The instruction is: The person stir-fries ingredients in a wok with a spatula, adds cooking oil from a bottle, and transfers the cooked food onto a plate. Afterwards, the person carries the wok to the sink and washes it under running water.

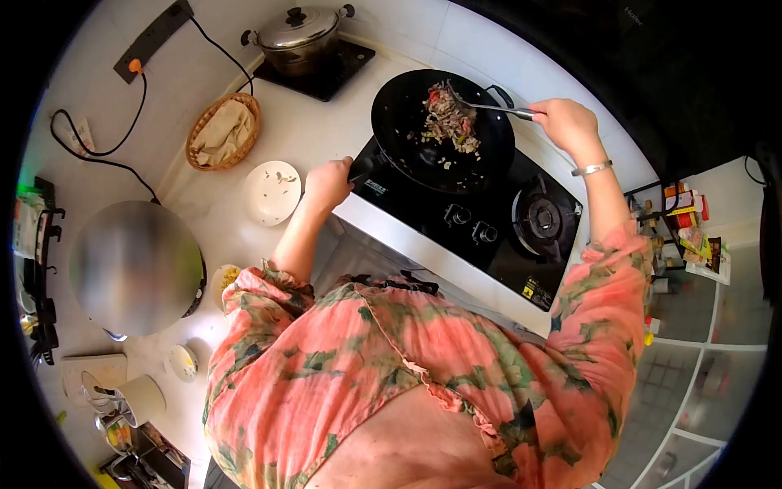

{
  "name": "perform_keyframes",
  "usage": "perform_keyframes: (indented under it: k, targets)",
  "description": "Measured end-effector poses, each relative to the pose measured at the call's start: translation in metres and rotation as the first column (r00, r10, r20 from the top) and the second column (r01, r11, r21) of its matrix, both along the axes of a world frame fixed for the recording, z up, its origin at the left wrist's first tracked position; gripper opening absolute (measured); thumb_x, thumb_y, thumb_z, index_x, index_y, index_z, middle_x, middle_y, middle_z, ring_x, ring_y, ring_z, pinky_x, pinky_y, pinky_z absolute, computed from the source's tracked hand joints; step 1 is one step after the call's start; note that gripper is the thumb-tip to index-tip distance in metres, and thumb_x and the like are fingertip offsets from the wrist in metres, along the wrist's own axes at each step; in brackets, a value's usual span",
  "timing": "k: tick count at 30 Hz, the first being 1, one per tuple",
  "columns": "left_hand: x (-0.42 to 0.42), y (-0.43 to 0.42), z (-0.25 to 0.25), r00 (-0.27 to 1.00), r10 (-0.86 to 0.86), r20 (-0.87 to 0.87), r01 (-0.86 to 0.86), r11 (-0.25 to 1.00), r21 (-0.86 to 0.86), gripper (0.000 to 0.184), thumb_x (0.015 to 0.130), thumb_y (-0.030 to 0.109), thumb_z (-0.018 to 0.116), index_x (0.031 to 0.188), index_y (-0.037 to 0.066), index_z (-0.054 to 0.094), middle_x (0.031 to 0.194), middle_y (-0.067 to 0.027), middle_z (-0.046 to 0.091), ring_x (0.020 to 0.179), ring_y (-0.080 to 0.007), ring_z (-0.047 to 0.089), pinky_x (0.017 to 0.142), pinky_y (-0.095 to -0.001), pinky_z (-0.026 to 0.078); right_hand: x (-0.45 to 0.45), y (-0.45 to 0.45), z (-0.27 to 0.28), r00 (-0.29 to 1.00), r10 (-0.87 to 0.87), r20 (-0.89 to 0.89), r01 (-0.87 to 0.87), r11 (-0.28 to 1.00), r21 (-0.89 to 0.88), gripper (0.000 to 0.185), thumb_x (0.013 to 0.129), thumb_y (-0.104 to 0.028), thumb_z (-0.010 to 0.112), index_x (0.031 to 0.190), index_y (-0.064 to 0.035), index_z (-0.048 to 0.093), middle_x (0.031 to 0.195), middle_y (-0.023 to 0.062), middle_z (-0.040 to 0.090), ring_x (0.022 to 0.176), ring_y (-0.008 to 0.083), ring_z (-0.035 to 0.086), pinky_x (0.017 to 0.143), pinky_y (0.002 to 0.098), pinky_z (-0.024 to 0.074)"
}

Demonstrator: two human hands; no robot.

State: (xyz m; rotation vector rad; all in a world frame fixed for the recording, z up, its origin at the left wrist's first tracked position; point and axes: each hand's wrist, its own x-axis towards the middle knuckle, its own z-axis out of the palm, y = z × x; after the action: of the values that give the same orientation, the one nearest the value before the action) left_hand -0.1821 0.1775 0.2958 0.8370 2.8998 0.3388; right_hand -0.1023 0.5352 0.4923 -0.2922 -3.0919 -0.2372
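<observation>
My left hand [328,184] is closed around the handle of a black wok [399,106], which sits on the left burner of the gas stove [432,216]. In my right hand [568,126] is the handle of a metal spatula [497,107]. Its head is down among the cooked meat mixture [450,122], which has red and green bits and is heaped toward the wok's far side. Small pale pieces are scattered over the wok's inner wall. Just left of my left hand lies a white plate [274,193] with a few scraps on it.
A lidded pot [299,41] stands on a black cooktop at the back left. Nearby are a wicker basket [224,130] with a cloth and a small white dish [182,363]. The right burner [542,213] holds no pan. Seasoning packets [686,208] sit on a rack at right.
</observation>
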Motion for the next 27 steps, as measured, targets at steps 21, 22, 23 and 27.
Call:
perform_keyframes:
  k: [21,22,23,27]
  targets:
    - [-0.001,0.000,-0.003,1.000,-0.020,-0.020,0.021,1.000,0.013,0.029,0.072,0.018,0.070,0.094,0.007,0.054,0.083,-0.0129,0.065,0.084,-0.0331,0.062,0.070,-0.0442,0.050,0.122,0.011,-0.159,0.899,-0.336,0.280,0.330,0.101,-0.939,0.034,0.094,-0.016,0.051,0.127,-0.0137,0.055,0.063,-0.0022,0.051,0.043,0.0053,0.039,0.038,0.0191,0.0296]
    - [-0.001,0.000,-0.002,1.000,-0.020,-0.021,0.020,1.000,0.014,0.030,0.072,0.018,0.070,0.094,0.007,0.054,0.083,-0.0129,0.065,0.084,-0.0330,0.062,0.070,-0.0442,0.050,0.135,0.012,-0.157,0.891,-0.395,0.224,0.280,0.091,-0.956,0.033,0.093,-0.014,0.051,0.126,-0.0136,0.056,0.063,-0.0026,0.050,0.044,0.0051,0.040,0.039,0.0191,0.0304]
    - [0.000,0.001,-0.001,1.000,-0.020,-0.019,0.021,1.000,0.013,0.030,0.072,0.018,0.070,0.094,0.007,0.054,0.083,-0.0129,0.065,0.084,-0.0330,0.062,0.070,-0.0442,0.050,0.147,0.006,-0.150,0.876,-0.452,0.170,0.231,0.083,-0.969,0.032,0.093,-0.012,0.050,0.125,-0.0134,0.058,0.063,-0.0031,0.049,0.045,0.0050,0.041,0.040,0.0191,0.0311]
    - [0.000,0.001,-0.001,1.000,-0.013,-0.008,0.013,1.000,-0.001,0.030,0.072,0.019,0.070,0.094,0.007,0.054,0.085,-0.0132,0.065,0.085,-0.0328,0.062,0.071,-0.0442,0.050,0.183,-0.007,-0.114,0.892,-0.439,0.106,0.253,0.292,-0.923,0.033,0.091,-0.008,0.050,0.122,-0.0144,0.060,0.067,-0.0036,0.053,0.049,0.0055,0.042,0.046,0.0205,0.0356]
